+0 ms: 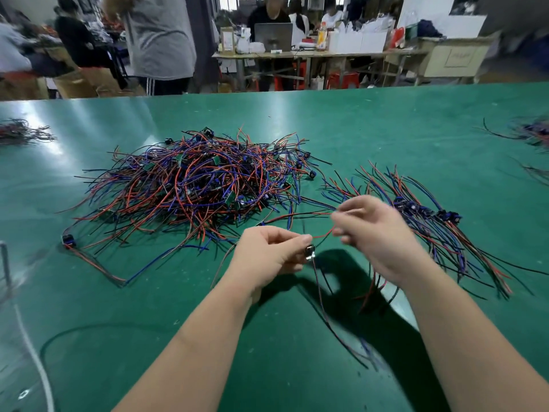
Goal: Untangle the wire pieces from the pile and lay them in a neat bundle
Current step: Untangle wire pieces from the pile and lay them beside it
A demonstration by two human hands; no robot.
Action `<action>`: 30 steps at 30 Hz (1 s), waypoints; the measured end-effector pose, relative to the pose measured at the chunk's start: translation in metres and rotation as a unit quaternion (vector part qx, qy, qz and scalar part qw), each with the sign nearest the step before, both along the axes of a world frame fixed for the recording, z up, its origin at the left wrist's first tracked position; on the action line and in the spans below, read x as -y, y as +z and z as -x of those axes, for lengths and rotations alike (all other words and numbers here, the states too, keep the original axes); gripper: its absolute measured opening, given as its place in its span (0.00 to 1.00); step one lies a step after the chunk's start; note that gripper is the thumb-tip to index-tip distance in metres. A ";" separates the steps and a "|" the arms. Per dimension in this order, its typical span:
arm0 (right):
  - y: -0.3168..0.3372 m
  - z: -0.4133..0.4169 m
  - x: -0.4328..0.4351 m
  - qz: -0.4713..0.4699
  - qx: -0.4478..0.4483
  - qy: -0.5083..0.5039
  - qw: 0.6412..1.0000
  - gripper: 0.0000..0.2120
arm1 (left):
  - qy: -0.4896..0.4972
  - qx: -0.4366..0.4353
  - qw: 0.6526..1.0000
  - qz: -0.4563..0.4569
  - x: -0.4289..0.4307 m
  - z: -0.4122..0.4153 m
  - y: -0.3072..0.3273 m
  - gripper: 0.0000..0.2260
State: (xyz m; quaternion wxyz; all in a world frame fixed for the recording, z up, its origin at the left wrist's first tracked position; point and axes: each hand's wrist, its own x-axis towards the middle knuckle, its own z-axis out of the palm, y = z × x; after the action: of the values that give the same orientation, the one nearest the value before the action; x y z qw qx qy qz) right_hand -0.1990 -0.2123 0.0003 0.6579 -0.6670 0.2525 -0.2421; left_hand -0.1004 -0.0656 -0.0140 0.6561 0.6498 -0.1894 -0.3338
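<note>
A tangled pile [202, 185] of red, blue and black wire pieces with small green boards and black connectors lies on the green table [371, 129]. To its right lies a laid-out bundle [427, 215] of the same wires, roughly parallel. My left hand [267, 254] pinches one wire piece at its black connector [310, 251]; its wires hang down toward me. My right hand [374, 236] pinches the red wire [322, 234] that runs between both hands, and more wire ends hang below that hand. Both hands are raised in front of the pile.
One loose wire piece [89, 257] lies left of the pile. Smaller wire heaps sit at the far left edge [20, 133] and the far right edge [531, 135]. A white cable [32, 352] and a thin black cable [89, 328] lie near me. People stand and sit beyond the table.
</note>
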 end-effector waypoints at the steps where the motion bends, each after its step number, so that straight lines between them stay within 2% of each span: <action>1: -0.003 -0.001 -0.008 0.085 -0.044 0.056 0.994 0.07 | 0.010 -0.005 1.000 0.005 0.001 0.000 -0.002 0.04; 3: -0.008 -0.004 -0.021 0.197 -0.087 0.116 0.970 0.08 | 0.012 -0.004 1.000 0.003 0.002 0.000 -0.003 0.06; 5: -0.012 -0.008 -0.026 0.259 -0.094 0.094 0.957 0.07 | 0.013 -0.004 1.000 -0.008 0.002 -0.001 -0.004 0.09; 7: -0.014 -0.010 -0.026 0.271 -0.105 0.063 0.955 0.05 | 0.015 -0.003 1.000 -0.017 0.004 -0.001 -0.004 0.10; 9: -0.012 -0.011 -0.024 0.242 -0.092 0.027 0.966 0.06 | 0.031 0.039 0.998 -0.027 0.006 0.000 -0.004 0.09; 11: -0.005 -0.008 -0.019 0.181 -0.001 -0.027 0.983 0.09 | 0.069 0.119 0.990 -0.025 0.007 0.000 -0.004 0.09; 12: 0.002 -0.004 -0.014 0.170 0.068 -0.066 0.981 0.09 | 0.092 0.175 0.980 -0.024 0.006 0.000 -0.005 0.09; 14: 0.013 0.007 -0.001 0.192 0.189 -0.133 0.954 0.10 | 0.128 0.307 0.943 -0.030 0.002 -0.001 -0.005 0.09; 15: 0.016 0.012 0.006 0.205 0.221 -0.154 0.941 0.11 | 0.139 0.357 0.923 -0.031 0.000 -0.001 -0.004 0.09; 17: 0.019 0.019 0.019 0.218 0.222 -0.181 0.933 0.11 | 0.152 0.410 0.899 -0.023 -0.003 0.001 -0.003 0.10; 19: 0.018 0.021 0.027 0.229 0.179 -0.192 0.937 0.12 | 0.153 0.434 0.887 -0.020 -0.003 0.002 -0.001 0.09; 21: 0.015 0.021 0.032 0.269 0.098 -0.207 0.936 0.11 | 0.148 0.456 0.877 -0.030 -0.004 0.002 0.000 0.07; 25: 0.006 0.030 0.048 0.364 -0.198 -0.210 0.886 0.05 | 0.160 0.477 0.861 -0.081 -0.006 -0.001 -0.001 0.04; 27: 0.004 0.034 0.052 0.351 -0.297 -0.185 0.868 0.05 | 0.162 0.484 0.849 -0.135 -0.006 -0.005 -0.004 0.06; 30: 0.002 0.034 0.053 0.349 -0.359 -0.158 0.851 0.06 | 0.125 0.499 0.816 -0.264 -0.007 -0.010 -0.011 0.14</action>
State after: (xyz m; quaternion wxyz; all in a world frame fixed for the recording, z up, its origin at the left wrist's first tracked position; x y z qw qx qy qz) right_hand -0.2326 -0.2648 0.0026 0.1983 -0.8445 0.4716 -0.1584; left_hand -0.0908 -0.0584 -0.0249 0.3105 0.8937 -0.3128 0.0842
